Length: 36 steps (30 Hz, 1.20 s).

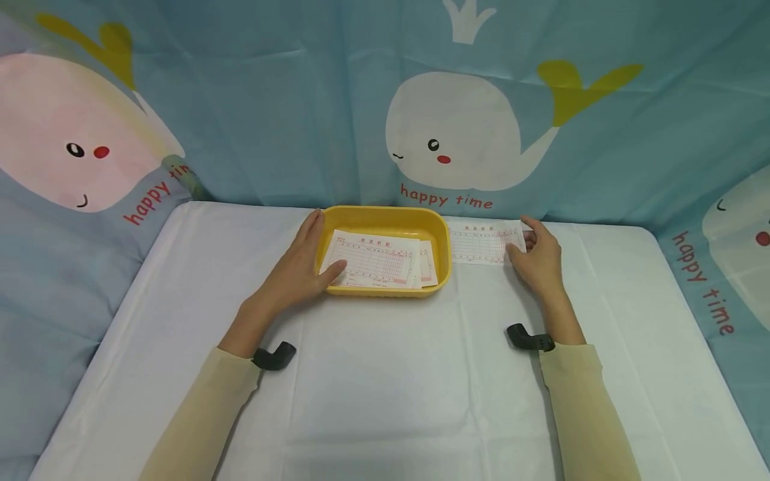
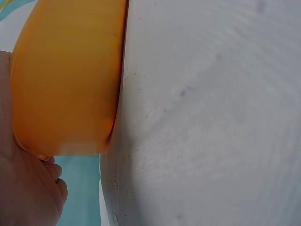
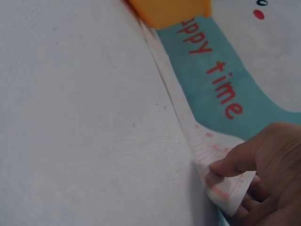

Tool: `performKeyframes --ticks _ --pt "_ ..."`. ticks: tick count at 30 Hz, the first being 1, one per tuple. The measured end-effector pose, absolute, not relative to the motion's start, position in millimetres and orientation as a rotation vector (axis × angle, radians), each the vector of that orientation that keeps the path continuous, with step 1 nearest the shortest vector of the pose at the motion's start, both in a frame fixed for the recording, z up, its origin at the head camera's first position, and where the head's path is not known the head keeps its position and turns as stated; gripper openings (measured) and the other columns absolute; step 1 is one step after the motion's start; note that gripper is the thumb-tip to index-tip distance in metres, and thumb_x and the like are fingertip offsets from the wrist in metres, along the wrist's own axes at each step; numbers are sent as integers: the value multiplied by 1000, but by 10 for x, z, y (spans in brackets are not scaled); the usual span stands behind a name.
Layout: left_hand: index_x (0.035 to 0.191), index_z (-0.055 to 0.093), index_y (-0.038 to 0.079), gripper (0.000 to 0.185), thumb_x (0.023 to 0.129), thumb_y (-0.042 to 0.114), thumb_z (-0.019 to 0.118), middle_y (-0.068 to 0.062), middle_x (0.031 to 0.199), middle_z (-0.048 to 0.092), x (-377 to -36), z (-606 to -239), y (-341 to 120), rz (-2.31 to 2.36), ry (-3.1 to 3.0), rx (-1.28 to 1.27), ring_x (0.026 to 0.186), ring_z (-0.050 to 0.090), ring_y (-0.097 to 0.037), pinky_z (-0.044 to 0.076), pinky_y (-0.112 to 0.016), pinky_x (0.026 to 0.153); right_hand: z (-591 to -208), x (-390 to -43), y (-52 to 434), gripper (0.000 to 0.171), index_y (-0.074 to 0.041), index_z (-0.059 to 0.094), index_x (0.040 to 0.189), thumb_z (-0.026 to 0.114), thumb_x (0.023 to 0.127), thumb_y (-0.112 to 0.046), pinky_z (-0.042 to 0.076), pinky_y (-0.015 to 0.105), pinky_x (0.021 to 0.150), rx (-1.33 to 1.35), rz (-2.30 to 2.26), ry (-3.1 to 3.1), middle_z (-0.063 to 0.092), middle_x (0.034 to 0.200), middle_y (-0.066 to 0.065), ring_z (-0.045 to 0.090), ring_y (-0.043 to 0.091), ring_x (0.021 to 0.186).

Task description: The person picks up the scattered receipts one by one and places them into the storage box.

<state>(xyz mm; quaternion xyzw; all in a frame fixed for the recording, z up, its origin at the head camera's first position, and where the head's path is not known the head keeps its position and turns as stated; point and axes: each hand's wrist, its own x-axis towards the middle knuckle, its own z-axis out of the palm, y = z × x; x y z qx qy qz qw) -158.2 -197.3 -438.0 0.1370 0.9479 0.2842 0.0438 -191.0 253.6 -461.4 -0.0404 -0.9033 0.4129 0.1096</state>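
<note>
A yellow tray (image 1: 385,212) stands at the far middle of the white table and holds a small stack of red-printed paper forms (image 1: 375,260). My left hand (image 1: 325,244) grips the tray's left end, thumb inside on the forms and fingers along the outer rim. In the left wrist view the palm (image 2: 28,188) lies against the tray wall (image 2: 66,80). Just right of the tray, another printed slip (image 1: 481,244) lies on the table. My right hand (image 1: 522,237) pinches the right end of the slip (image 3: 197,141), thumb (image 3: 230,165) on top, with that end lifted slightly.
A white cloth (image 1: 397,387) covers the table, whose left and right edges slope away. A blue whale-print curtain (image 1: 457,133) hangs directly behind the tray. Black camera mounts (image 1: 273,356) sit on both wrists.
</note>
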Motion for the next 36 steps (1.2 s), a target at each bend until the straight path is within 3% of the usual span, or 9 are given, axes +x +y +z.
performKeyframes --ticks 6,11,17,20,22,25,28,32,36 --pt "171 -4 14 103 101 54 60 -6 181 -4 -1581 -4377 -1969 866 2898 415 168 10 -31 23 -58 133 -4545 -1886 2546 43 8 63 139 61 100 -9 40 15 83 -152 1219 -2717 70 131 31 69 39 112" --pt "171 -4 13 103 101 53 60 -8 181 -3 -1579 -4369 -1963 867 2897 408 168 11 -31 23 -57 133 -4509 -1880 2543 42 6 68 135 56 107 -22 42 13 78 -186 1227 -2712 73 129 27 69 34 109" --pt "172 -3 13 103 101 52 61 -7 181 -4 -1573 -4355 -1959 868 2894 400 168 11 -32 24 -57 133 -4405 -1837 2599 45 7 68 135 66 103 -24 44 15 80 -185 1199 -2795 72 128 30 72 42 117" --pt "172 -3 13 103 101 52 61 -7 181 -4 -1571 -4354 -1960 869 2892 401 168 11 -32 23 -58 133 -4324 -1807 2640 48 8 67 135 70 101 -26 54 26 85 -167 1185 -2856 72 128 31 72 44 120" --pt "172 -3 13 103 101 52 61 -8 181 -3 -1572 -4355 -1961 872 2894 406 168 11 -31 23 -58 132 -4262 -1785 2661 50 9 66 135 71 101 -26 58 41 91 -139 1171 -2904 71 129 33 71 45 122" --pt "171 -4 13 104 101 53 61 -8 181 -3 -1574 -4366 -1966 876 2893 411 168 10 -31 23 -58 133 -4166 -1742 2692 51 12 64 136 70 102 -26 56 58 99 -98 1153 -2974 67 135 34 67 48 125" --pt "171 -4 14 104 101 54 60 -7 181 -4 -1572 -4373 -1970 879 2890 409 168 10 -31 23 -58 133 -4068 -1697 2739 50 13 64 136 69 103 -25 60 35 90 -52 1151 -3009 65 138 35 67 47 123" --pt "171 -5 14 104 101 54 60 -5 181 -6 -1568 -4370 -1967 878 2886 405 168 9 -30 22 -57 133 -3932 -1638 2821 48 10 67 134 68 103 -26 46 6 71 -54 1172 -2989 68 134 32 68 13 99" --pt "171 -5 14 104 101 55 59 -5 181 -6 -1567 -4369 -1973 873 2885 406 168 8 -30 22 -57 133 -3776 -1570 2866 52 7 66 135 69 103 -33 50 8 71 -170 1262 -2908 70 126 20 58 -11 86"
